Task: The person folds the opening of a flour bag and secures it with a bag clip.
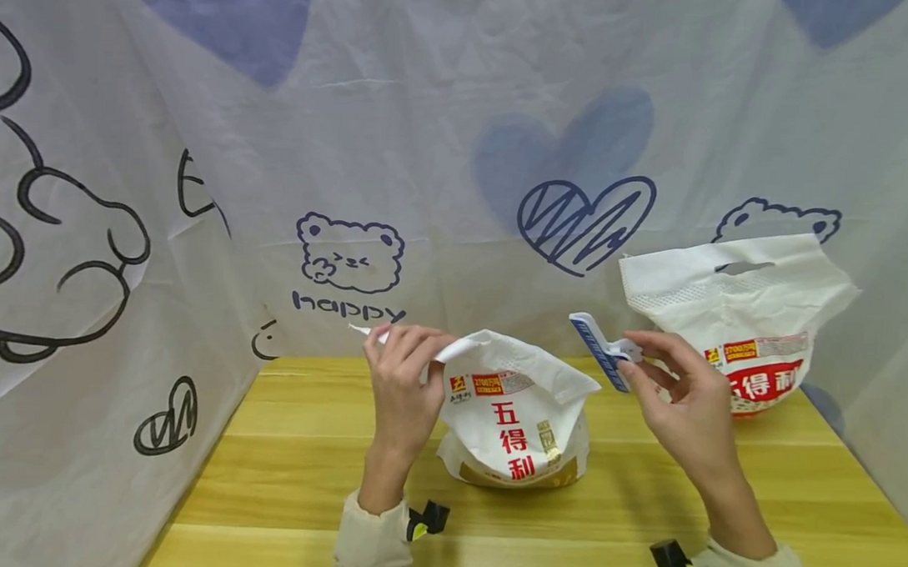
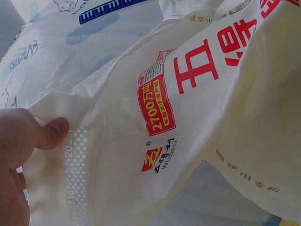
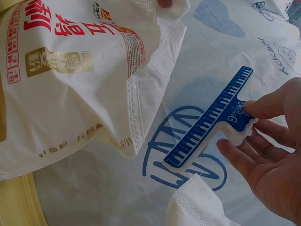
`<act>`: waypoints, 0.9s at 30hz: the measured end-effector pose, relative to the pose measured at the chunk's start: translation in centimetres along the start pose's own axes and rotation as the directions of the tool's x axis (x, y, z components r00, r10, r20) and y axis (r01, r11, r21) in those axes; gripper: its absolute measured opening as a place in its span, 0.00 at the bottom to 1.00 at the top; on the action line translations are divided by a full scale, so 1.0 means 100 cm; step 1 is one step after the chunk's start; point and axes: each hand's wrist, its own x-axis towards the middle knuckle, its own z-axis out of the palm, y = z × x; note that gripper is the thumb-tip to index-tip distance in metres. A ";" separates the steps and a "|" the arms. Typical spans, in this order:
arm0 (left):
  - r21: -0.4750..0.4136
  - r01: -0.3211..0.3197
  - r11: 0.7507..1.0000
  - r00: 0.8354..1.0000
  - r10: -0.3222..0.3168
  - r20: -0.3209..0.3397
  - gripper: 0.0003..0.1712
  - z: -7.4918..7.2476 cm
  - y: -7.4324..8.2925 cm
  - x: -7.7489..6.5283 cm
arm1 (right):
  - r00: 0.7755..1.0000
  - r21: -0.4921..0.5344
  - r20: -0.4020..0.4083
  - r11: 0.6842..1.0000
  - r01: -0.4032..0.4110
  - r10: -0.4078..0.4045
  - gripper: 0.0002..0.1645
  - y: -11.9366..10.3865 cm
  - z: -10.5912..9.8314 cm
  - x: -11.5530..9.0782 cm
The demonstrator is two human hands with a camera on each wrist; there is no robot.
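A white flour bag (image 1: 524, 419) with red lettering stands on the table, its top edge loose and slumped to the right. My left hand (image 1: 406, 378) grips the top left corner of this bag, the thumb (image 2: 57, 132) lying on the white fabric in the left wrist view. To the right of the bag, my right hand (image 1: 686, 400) pinches a blue and white clip (image 3: 211, 120) by its handle tabs. The clip has a long straight bar with a piano-key pattern, held in the air apart from the bag.
A second white flour bag (image 1: 739, 302) with a handle slot stands at the back right, behind my right hand. The wooden table (image 1: 290, 461) ends at a hanging white cloth (image 1: 429, 149) printed with hearts and bears, which also closes off both sides.
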 end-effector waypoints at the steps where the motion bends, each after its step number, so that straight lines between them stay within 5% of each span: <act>1: 0.000 0.000 1.000 1.000 0.000 -0.001 0.14 0.000 0.000 0.000 | 1.000 -0.001 0.003 1.000 0.000 0.000 0.22 0.000 0.001 0.001; 27: -0.007 -0.014 1.000 1.000 0.014 0.001 0.14 0.000 -0.001 -0.001 | 0.999 -0.092 0.034 0.996 0.016 -0.013 0.21 0.004 0.005 0.005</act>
